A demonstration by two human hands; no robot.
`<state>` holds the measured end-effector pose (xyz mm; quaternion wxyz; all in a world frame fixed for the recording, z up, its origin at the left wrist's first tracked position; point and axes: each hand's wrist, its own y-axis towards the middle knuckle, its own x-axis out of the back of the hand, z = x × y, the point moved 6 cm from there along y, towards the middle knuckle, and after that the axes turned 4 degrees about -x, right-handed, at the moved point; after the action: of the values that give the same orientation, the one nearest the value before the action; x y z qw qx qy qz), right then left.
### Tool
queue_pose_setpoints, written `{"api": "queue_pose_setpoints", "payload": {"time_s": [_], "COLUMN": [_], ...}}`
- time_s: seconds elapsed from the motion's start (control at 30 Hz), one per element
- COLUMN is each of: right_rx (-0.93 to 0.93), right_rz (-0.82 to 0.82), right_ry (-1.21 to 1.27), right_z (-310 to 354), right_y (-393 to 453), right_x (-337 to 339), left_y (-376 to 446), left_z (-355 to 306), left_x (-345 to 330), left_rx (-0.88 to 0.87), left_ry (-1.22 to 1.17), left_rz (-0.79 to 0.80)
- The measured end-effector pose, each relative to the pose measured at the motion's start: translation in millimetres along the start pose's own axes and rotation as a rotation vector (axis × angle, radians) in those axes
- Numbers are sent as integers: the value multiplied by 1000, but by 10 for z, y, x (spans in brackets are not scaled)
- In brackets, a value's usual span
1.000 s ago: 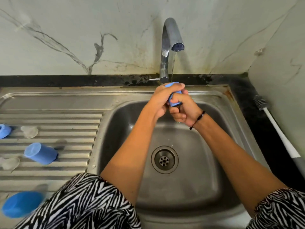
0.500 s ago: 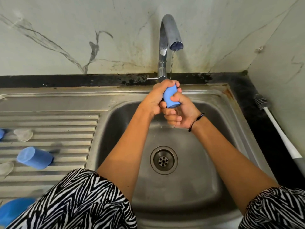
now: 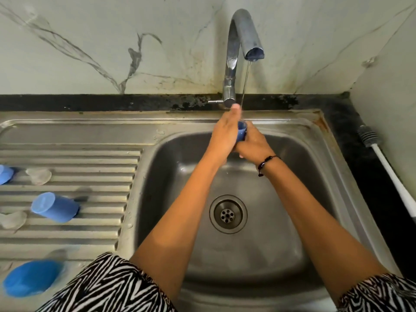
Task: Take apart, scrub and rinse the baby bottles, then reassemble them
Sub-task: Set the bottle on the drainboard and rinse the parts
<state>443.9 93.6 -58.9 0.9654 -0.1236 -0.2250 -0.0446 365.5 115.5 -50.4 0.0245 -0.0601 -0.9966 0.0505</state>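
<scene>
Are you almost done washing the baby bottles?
Not yet. The taking apart looks done: a blue cup, clear teats and another blue piece lie loose on the draining board. Right now the right hand holds a small blue part under the tap stream, with the left hand flat against it. Putting the bottles back together is left.

A steel sink [image 3: 333,176] fills the middle, its round drain [image 3: 228,214] set in the basin floor. A ribbed drainboard [image 3: 94,158] joins it on the left. Behind stands a chrome faucet [image 3: 234,57] — a thin stream of water [image 3: 245,82] falls from its spout. The wall [image 3: 90,41] is pale and marbled, veined grey and stained near the faucet's base. A black counter [image 3: 346,113] — worn and blotchy — borders the sink's back and right.
</scene>
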Motion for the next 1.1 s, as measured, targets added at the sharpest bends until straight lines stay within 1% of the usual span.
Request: {"api": "queue_pose_setpoints", "payload": {"time_s": [0.03,0.07,0.13,0.17,0.2,0.27,0.33,0.4,0.43,0.5,0.53,0.6,0.63,0.7,0.73,0.8,0.83,0.9,0.97,1.0,1.07,1.1], "right_rx": [6,39,124,151,146,99,182,271,250,129,113,176,181,122,126,204,212,165,201,218,167,162], "right_rz": [-8,-51,-199,-239,-237,-183,-249,-343,-350,-301,-334,-422,-410,-321,-332,-386,-368,-321,-387,-378,-266,-255], "right_ry": [58,91,67,54,55,-14,-130,-128,-107,-87,-87,-57,-41,-83,-106,-73,-36,-22,-21,-17,-19,-32], "right_z": [-4,21,100,129,138,90,133,206,193,94,65,79,88,80,90,181,196,168,188,201,176,164], "right_y": [2,0,-29,-34,-32,-27,-79,-135,-135,-116,-124,-126,-118,-75,-65,-72,-65,-55,-72,-74,-57,-46], "right_x": [22,56,108,95,48,-68,-80,-41,-37,-61,-38,70,103,110,141,205,208,172,199,197,133,129], "left_y": [-24,-41,-32,-41,-63,-112,-136,-135,-132,-131,-134,-117,-121,-130,-128,-128,-118,-111,-114,-120,-110,-118], "left_z": [75,137,232,268,314,413,466,447,438,452,472,500,523,572,584,583,597,617,585,581,609,619], "left_x": [34,67,153,184,201,213,219,227,231,229,227,200,186,173,164,149,140,126,111,108,100,91], "left_rx": [71,117,142,150,166,216,248,238,240,273,292,305,314,350,363,366,373,393,396,399,422,429], "left_ry": [-135,-245,-314,-309,-300,-281,-292,-324,-332,-335,-331,-326,-326,-324,-333,-358,-366,-386,-413,-425,-430,-424], "left_rz": [-20,-51,-117,-143,-166,-187,-158,-135,-143,-167,-167,-135,-124,-122,-114,-109,-108,-102,-88,-88,-96,-90]}}
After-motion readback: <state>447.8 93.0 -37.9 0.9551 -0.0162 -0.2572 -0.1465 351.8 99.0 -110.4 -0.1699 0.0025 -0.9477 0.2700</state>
